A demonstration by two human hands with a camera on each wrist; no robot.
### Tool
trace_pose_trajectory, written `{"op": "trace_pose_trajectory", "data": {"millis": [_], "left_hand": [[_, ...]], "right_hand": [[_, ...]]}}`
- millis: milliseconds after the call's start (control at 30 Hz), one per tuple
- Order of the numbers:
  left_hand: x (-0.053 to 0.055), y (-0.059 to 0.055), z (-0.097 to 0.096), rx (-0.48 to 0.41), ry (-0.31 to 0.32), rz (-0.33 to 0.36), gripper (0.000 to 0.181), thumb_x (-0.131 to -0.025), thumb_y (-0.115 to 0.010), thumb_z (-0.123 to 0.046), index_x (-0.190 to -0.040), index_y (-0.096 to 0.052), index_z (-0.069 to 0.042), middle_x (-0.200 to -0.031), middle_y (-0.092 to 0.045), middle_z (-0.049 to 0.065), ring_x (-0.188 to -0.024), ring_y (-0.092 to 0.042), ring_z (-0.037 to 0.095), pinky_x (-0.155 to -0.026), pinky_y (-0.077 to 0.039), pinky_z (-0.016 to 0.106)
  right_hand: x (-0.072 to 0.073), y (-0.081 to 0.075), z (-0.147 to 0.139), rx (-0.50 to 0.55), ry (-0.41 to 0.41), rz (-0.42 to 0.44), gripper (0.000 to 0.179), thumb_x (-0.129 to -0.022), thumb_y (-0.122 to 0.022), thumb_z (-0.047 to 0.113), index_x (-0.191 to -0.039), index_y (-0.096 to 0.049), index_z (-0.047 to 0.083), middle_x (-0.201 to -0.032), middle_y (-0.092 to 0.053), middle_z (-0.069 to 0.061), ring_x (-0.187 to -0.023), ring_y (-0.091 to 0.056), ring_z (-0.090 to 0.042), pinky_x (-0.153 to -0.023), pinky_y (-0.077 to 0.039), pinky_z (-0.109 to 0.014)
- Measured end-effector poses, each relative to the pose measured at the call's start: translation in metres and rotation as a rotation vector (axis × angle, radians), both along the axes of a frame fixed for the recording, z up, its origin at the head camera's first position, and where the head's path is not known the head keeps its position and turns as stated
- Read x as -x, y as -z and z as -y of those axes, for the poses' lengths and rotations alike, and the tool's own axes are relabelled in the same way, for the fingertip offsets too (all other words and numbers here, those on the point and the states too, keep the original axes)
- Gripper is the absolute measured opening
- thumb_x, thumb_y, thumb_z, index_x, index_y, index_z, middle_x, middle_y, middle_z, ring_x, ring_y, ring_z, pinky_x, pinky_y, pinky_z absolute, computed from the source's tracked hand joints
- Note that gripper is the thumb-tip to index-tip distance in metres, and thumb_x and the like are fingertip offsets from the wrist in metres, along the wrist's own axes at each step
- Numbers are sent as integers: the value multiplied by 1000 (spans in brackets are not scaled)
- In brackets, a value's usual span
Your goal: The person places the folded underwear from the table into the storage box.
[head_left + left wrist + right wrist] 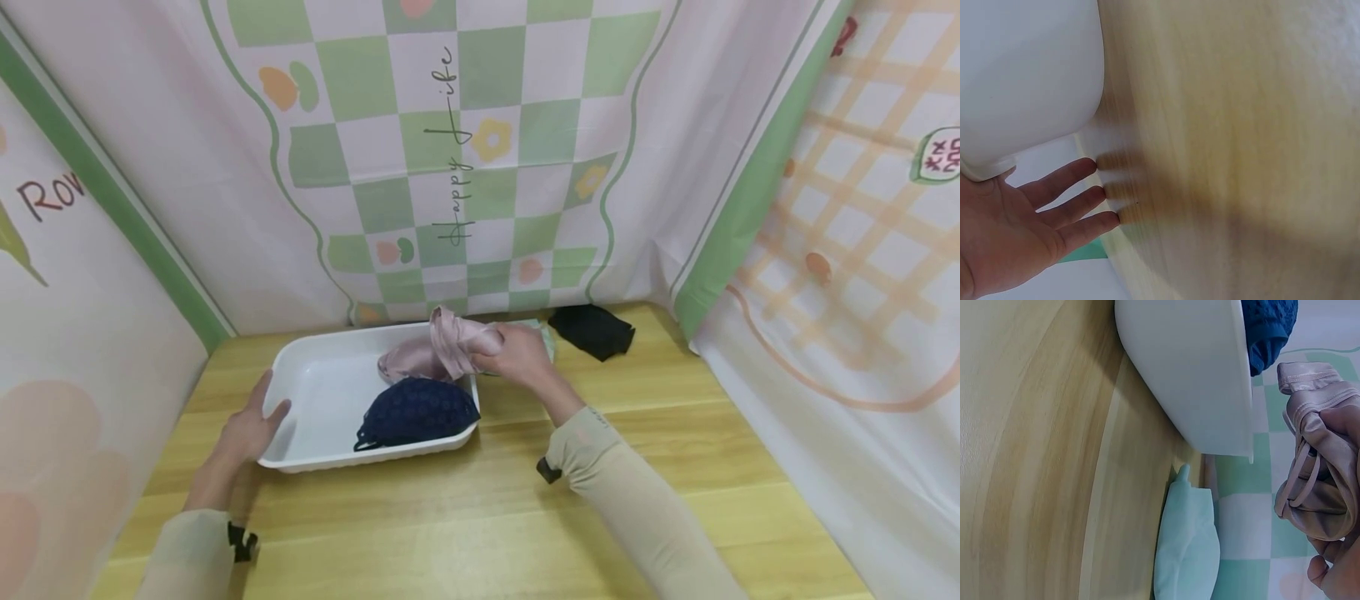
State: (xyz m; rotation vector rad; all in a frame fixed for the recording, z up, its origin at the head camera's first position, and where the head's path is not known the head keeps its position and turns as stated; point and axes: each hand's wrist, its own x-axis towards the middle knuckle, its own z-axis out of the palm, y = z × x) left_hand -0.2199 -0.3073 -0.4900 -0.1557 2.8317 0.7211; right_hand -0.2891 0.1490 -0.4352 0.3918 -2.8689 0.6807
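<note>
Pink cloth (454, 343) is gripped by the right hand (519, 352), reaching forward over the far right corner of the white tray (322, 400); the left hand (251, 429) holds its left rim, three fingers outstretched.

A crumpled, satiny, dusty-pink cloth (453, 347) is seen at the centre of the head view, above a domed navy fabric piece (418, 411) patterned with round motifs. The shallow rectangular tray (322, 404) is coloured plain white, the wood-look tabletop (390, 533) grained yellow-brown; green-and-white checks are printed on the upper-centre fabric backdrop (491, 71).
</note>
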Motion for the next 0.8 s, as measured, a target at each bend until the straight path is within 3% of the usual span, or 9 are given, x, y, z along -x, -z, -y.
{"op": "trace_pose_trajectory", "data": {"millis": [133,500,800], "left_hand": [[0,0,0,1,-4,5,80,-104,-23,-59,-159,16,-15,-149,-24,46,-125,-43,66,-96,-46,67],[-1,3,0,-2,5,-9,80,-104,-21,-60,-159,16,-15,-150,-23,45,-127,-39,67,-100,-42,70],[-2,2,1,8,29,-54,78,-106,-23,-55,-159,12,-10,-145,-31,47,-121,-46,67,-96,-45,69]], "right_hand": [[0,1,4,-4,-1,1,56,-79,-71,58,-110,-70,11,-101,-75,-12,-96,-69,-33,-86,-55,-47],[2,-1,18,-1,-22,-18,49,-78,-70,60,-95,-67,14,-92,-73,-7,-88,-68,-29,-80,-54,-45],[6,-3,30,-30,-38,18,49,-81,-68,61,-100,-68,16,-94,-72,-2,-91,-65,-28,-86,-51,-45]]}}
